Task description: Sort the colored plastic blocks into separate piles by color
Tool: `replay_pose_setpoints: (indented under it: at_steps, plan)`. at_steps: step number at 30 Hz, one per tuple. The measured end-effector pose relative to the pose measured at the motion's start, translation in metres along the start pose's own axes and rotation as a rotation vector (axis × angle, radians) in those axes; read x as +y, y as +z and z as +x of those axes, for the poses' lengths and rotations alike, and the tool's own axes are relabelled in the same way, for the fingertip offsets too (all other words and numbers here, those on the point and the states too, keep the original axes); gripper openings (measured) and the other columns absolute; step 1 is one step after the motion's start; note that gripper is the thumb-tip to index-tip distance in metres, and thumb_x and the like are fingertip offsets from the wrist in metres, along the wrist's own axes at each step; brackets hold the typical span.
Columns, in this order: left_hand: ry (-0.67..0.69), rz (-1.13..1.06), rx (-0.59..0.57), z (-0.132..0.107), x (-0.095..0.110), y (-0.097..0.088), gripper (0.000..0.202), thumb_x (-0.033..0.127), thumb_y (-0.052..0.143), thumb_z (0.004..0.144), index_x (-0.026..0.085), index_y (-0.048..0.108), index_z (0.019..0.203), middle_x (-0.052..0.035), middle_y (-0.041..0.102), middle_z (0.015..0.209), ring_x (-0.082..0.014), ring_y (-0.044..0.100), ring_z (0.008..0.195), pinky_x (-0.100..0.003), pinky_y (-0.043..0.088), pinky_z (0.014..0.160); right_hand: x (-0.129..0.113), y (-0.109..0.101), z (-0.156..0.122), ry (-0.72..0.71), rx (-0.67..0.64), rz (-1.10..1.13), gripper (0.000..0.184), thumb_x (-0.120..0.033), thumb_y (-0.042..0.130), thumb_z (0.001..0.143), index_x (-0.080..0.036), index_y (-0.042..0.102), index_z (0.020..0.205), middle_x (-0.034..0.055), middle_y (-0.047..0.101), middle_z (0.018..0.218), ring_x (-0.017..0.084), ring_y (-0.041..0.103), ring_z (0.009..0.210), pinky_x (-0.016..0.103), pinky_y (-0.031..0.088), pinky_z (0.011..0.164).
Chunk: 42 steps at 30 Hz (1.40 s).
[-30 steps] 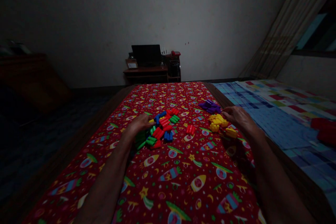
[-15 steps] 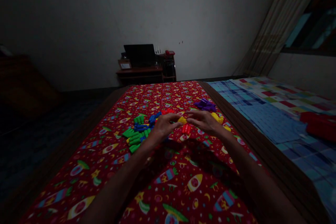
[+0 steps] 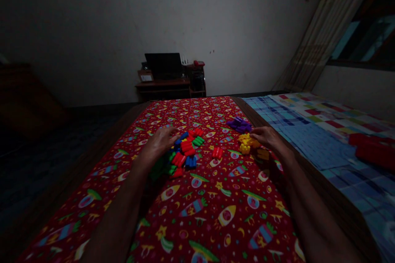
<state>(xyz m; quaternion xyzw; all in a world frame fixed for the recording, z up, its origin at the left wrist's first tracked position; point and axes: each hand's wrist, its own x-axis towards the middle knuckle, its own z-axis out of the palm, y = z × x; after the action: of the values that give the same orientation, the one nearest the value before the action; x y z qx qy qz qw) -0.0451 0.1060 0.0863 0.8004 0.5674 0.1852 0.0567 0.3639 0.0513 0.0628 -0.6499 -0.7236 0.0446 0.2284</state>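
Note:
My left hand (image 3: 160, 143) hovers at the left side of a mixed pile of plastic building blocks, fingers loosely curved and apart, holding nothing visible. In that pile lie red blocks (image 3: 187, 147), green blocks (image 3: 198, 141) and blue blocks (image 3: 190, 162); my hand and forearm hide part of it. On the right, my right hand (image 3: 266, 136) has its fingertips pinched at a yellow building block (image 3: 253, 143) in the small yellow group. A single red block (image 3: 217, 153) lies between the two groups. Just beyond the yellow ones sit several purple blocks (image 3: 239, 124).
A red cloth with a rocket print (image 3: 197, 207) covers the long table, whose brown edge (image 3: 324, 197) shows at the right. Beside it is a bed with blue checked bedding (image 3: 321, 144) and a red item (image 3: 372, 148). A desk with a dark monitor (image 3: 164, 65) stands by the wall.
My hands have moved apart from the middle. The right carried the yellow block to the yellow group; the left went back to the mixed pile. The single red block stays put.

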Motion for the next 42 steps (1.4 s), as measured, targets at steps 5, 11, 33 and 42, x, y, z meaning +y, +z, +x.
replay_pose_setpoints:
  at_steps: [5,11,33,42]
  plan:
    - [-0.187,0.112,-0.237,-0.001,-0.044,-0.016,0.031,0.028,0.061,0.078,0.019,0.071,0.105,-0.0079,0.073,0.107,-0.0224,0.068,0.093,-0.022,0.049,0.072,0.003,0.015,0.001,0.011,0.120,0.033,0.031,-0.028,0.049,0.085,-0.017,0.074,0.099,0.0079,0.075,0.100,0.021,0.069,0.089,0.027,0.049,0.077]
    - [-0.168,0.122,-0.357,-0.003,-0.056,-0.022,0.023,0.025,0.062,0.075,0.020,0.074,0.094,-0.0035,0.075,0.092,-0.0181,0.067,0.076,-0.020,0.046,0.062,-0.004,0.014,0.004,0.053,0.243,0.052,0.033,-0.028,0.046,0.086,-0.015,0.075,0.097,0.0111,0.075,0.097,0.023,0.070,0.087,0.030,0.050,0.079]
    - [-0.153,0.307,-0.253,-0.010,-0.020,0.018,0.041,0.020,0.058,0.078,0.023,0.064,0.119,-0.0116,0.067,0.118,-0.0301,0.055,0.116,-0.040,0.042,0.093,-0.064,0.004,-0.003,-0.160,0.063,-0.003,0.031,-0.024,0.047,0.088,-0.016,0.074,0.100,0.0109,0.075,0.090,0.021,0.070,0.077,0.026,0.046,0.066]
    - [-0.108,0.086,-0.210,0.004,-0.017,0.016,0.039,0.017,0.058,0.072,0.018,0.069,0.109,-0.0064,0.071,0.109,-0.0223,0.065,0.099,-0.027,0.050,0.083,-0.080,0.023,-0.007,-0.300,0.034,-0.051,0.025,-0.018,0.049,0.084,-0.020,0.072,0.095,0.0089,0.073,0.084,0.019,0.065,0.076,0.025,0.042,0.066]
